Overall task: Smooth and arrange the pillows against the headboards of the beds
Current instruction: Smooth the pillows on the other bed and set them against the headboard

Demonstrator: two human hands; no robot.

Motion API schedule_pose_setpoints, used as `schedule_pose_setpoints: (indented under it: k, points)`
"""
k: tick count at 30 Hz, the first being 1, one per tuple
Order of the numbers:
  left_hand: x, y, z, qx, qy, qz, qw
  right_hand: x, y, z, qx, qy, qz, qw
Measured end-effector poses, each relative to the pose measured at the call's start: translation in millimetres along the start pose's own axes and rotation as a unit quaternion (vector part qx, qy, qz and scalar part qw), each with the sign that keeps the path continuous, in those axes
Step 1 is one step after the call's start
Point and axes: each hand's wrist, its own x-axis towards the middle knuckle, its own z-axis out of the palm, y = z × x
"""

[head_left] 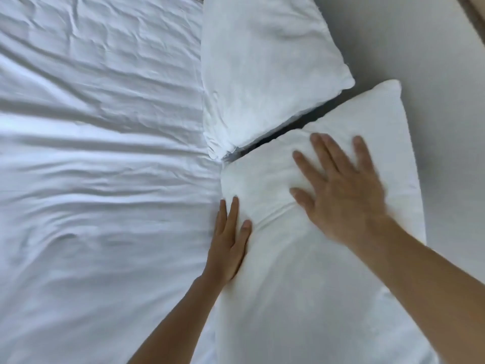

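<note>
The head camera looks down on a bed covered with a wrinkled white sheet [99,158] that fills the left half of the view. Two white pillows lie along the right side, against a pale grey headboard [430,61]. The far pillow [267,69] sits at the top, creased and a little tilted, with one corner pointing toward the headboard. The near pillow [301,271] runs from the middle of the view down to the bottom edge, its far corner reaching up beside the other pillow. A narrow dark gap [283,132] separates the two, and their corners almost meet at the sheet.

The right hand [341,190] lies flat on top of the near pillow, palm down, fingers spread wide and pressing into the fabric; it is slightly blurred. The left hand [228,245] rests at the pillow's left edge where it meets the sheet, fingers straight and held together, thumb on the pillow. Both forearms are bare.
</note>
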Motion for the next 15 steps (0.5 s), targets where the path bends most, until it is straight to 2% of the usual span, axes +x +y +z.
schedule_pose_setpoints:
  k: [2,5,6,8,10,11,12,15]
  points:
    - [-31,-9,4,0.003,-0.009,-0.003,1.000,-4,29,-3,0.004,-0.009,0.085,0.996]
    - [-79,-25,9,0.010,-0.007,0.003,1.000,-16,17,-19,0.102,0.013,0.178,0.979]
    - [-94,-30,12,0.019,-0.008,0.001,1.000,-28,1,-27,0.117,0.034,0.170,0.978]
    - [-124,-39,19,0.039,-0.010,0.001,0.999,-64,-46,-30,0.127,0.065,0.058,0.988]
    - [-148,-48,26,0.050,-0.012,0.001,0.999,-110,-90,-17,0.114,0.015,-0.070,0.991]
    - [-159,-51,29,0.051,-0.009,-0.001,0.999,-127,-94,-6,0.087,-0.020,-0.106,0.990]
    - [-169,-53,32,0.051,-0.004,-0.002,0.999,-135,-83,6,0.066,-0.040,-0.106,0.991]
    - [-199,-56,39,0.051,0.003,-0.008,0.999,-136,-9,28,0.054,-0.009,0.023,0.998]
